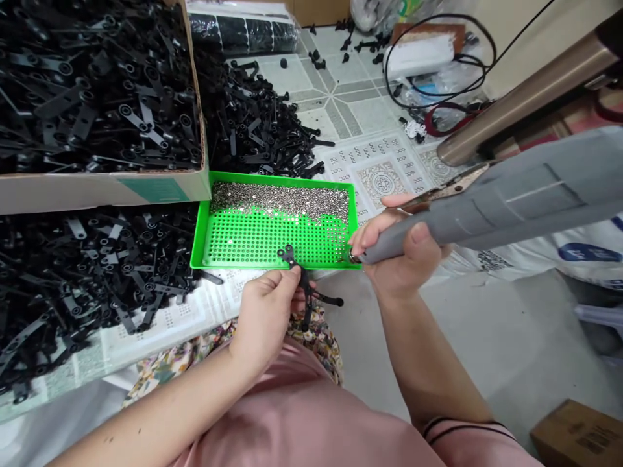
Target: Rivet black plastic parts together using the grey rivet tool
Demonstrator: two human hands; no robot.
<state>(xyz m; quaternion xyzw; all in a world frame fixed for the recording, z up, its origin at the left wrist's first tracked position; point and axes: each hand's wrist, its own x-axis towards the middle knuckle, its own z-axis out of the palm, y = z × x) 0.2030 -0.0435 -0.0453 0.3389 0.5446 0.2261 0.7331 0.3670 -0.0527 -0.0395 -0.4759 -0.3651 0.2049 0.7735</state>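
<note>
My left hand (265, 311) pinches a few black plastic link arms (305, 285) at the near edge of the green tray (272, 266). Round ends of the arms overlap the tray rim, and other ends hang below it. Wrapped in my right hand (409, 259) is a grey electric screwdriver (467, 217). Its metal tip is at the tray's near right corner. Small silver screws (282, 198) lie heaped along the tray's far side, and some sit in holes on the right.
A cardboard box (102, 188) full of black arms stands at the left. Loose black arms (121, 279) lie before it, with another pile (263, 123) behind the tray. A metal tube (525, 97) slants at the right, near a looped black cable (389, 71). A brown carton (579, 434) is below.
</note>
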